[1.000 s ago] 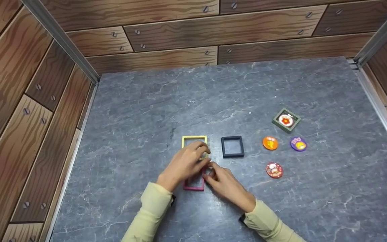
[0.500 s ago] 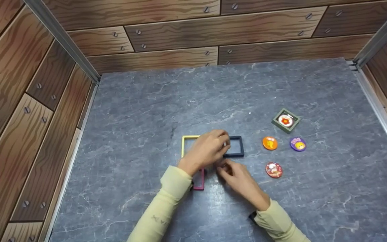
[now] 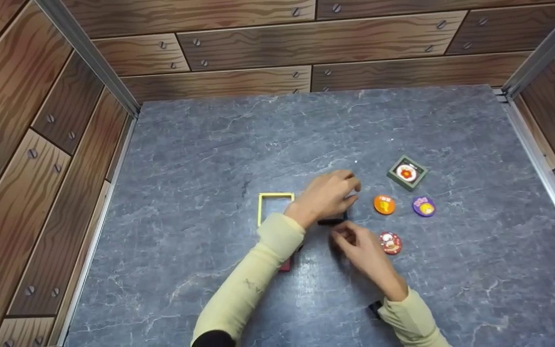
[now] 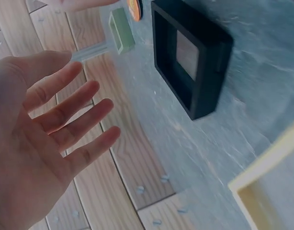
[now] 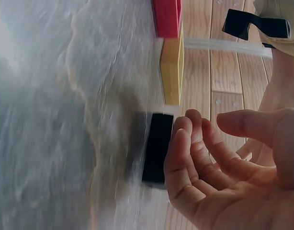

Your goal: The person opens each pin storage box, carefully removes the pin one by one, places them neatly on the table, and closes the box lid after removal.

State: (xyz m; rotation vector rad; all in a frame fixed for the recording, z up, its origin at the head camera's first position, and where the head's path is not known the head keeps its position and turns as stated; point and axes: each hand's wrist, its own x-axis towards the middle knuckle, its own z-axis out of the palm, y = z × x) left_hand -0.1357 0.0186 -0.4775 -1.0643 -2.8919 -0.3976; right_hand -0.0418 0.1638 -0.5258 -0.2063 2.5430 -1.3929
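Note:
My left hand hovers over the black square frame, hiding most of it in the head view. Its fingers are spread and hold nothing; in the left wrist view the black frame lies apart from them. Just in front of that frame is my right hand, fingers loosely bent around nothing. The right wrist view has its fingertips overlapping the black frame. A yellow frame lies to the left. Below it a crimson frame is mostly covered by my left sleeve.
To the right lie an orange round badge, a purple one and a red one, beside my right hand. Behind them sits a green frame holding a flower badge. Wood-patterned walls enclose the grey marbled table.
Both hands have moved right, from the yellow and crimson frames to the black frame. My left hand now covers most of the black frame. The badges and the green frame lie as before.

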